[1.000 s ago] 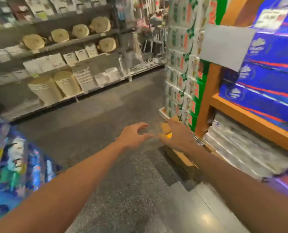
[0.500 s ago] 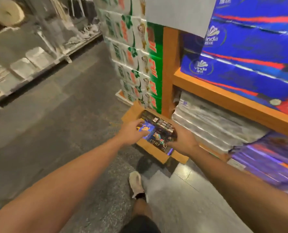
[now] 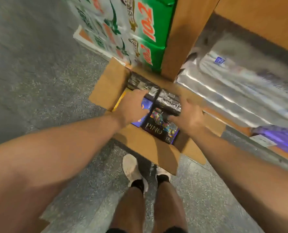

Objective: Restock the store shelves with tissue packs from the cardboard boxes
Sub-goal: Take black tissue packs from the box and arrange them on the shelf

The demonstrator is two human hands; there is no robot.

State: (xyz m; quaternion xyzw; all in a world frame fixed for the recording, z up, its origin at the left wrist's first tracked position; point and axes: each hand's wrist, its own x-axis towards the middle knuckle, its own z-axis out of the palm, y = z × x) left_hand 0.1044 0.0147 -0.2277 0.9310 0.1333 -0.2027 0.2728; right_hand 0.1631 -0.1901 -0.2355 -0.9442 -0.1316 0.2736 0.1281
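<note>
The left hand (image 3: pixel 133 106) is laid palm down inside the open cardboard box (image 3: pixel 150 148), its fingers curled over the far left edge of the dark tissue pack (image 3: pixel 160 128) printed "PINO"; a grip is suggested, though whether the pack is truly clasped cannot be told. The right hand (image 3: pixel 188 116) is blurred, placed at the right side of the same pack with fingers spread and bent toward it, and its hold cannot be told either. The pack is seated in the box between the two hands, with a black strap (image 3: pixel 152 105) run across it. Beyond the fingertips a silvery wrapped bundle (image 3: pixel 168 100) is lodged in the box as well. The box flaps are folded outward around both wrists. Below the hands, two white shoes (image 3: pixel 133 170) with dark socks are planted on the speckled grey floor (image 3: pixel 39 81). Beyond the box, green and white printed cartons (image 3: pixel 140 27) are stacked, beside a wooden shelf post (image 3: pixel 182 39). To the right of the right hand, shiny wrapped packs (image 3: pixel 237 91) are stored on the low shelf
</note>
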